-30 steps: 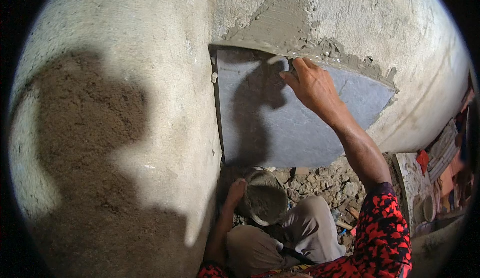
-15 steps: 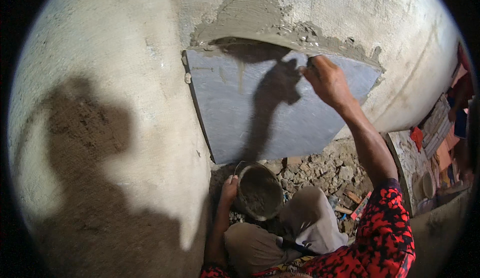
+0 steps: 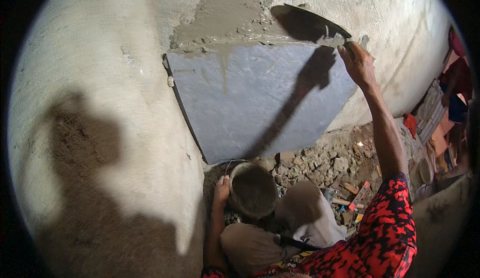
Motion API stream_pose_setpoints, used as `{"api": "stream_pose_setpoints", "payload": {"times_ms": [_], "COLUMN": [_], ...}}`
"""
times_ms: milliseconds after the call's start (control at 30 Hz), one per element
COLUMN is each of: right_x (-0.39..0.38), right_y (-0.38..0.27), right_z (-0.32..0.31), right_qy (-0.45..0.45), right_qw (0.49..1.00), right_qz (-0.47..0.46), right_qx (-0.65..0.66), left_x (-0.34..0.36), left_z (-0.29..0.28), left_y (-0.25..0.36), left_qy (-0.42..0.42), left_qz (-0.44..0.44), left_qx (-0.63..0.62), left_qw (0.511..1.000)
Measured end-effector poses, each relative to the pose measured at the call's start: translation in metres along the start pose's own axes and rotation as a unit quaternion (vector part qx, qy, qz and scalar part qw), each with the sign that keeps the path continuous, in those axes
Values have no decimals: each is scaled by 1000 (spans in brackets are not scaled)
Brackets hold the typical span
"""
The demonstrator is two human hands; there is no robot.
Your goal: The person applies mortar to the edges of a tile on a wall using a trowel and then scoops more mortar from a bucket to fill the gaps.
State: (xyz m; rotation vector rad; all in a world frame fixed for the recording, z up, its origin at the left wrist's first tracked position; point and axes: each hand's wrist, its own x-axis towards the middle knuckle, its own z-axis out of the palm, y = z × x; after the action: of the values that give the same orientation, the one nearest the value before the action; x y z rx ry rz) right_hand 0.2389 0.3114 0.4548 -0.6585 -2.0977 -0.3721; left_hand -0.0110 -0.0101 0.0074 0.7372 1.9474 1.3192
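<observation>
Trowel (image 3: 311, 24): at the wall's (image 3: 410, 53) wet mortar (image 3: 225, 10), just above the grey slab's (image 3: 240, 93) upper edge
Right hand (image 3: 360, 64): you grip the trowel at its right end
Left hand (image 3: 221, 192): you hold the bucket (image 3: 253, 171), below the slab
Rubble (image 3: 341, 164): beyond your right knee (image 3: 305, 203)

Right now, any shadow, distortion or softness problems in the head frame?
Head view: hard arm shadow across the grey slab; large shadow on the left wall; bucket interior dark, contents hard to read; fisheye bends edges, corners black; far-right background dim and soft.
</observation>
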Motion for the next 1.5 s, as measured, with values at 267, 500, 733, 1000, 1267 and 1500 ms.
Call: {"api": "stream_pose_setpoints", "payload": {"times_ms": [267,500,733,1000,1267,1500], "right_x": [-25,-2,-26,-211,-378,-426], "right_y": [-29,27,25,-29,-72,-35], "right_z": [33,23,2,69,114,139], "right_qy": [-49,92,102,-203,-612,-667], "right_qw": [996,995,994,925,651,503], "right_qz": [-52,-42,41,70,155,30], "right_qx": [48,23,-13,315,421,548], "left_x": [1,6,4,-4,-22,-28], "left_z": [1,-6,-6,4,-9,-5], "left_y": [-1,-6,-3,22,44,45], "left_qy": [-2,-13,-2,-1,34,35], "left_qz": [50,-4,3,-129,-97,-64], "left_qx": [-3,-17,8,-15,-69,-134], "left_qw": [999,1000,1000,992,992,988]}}
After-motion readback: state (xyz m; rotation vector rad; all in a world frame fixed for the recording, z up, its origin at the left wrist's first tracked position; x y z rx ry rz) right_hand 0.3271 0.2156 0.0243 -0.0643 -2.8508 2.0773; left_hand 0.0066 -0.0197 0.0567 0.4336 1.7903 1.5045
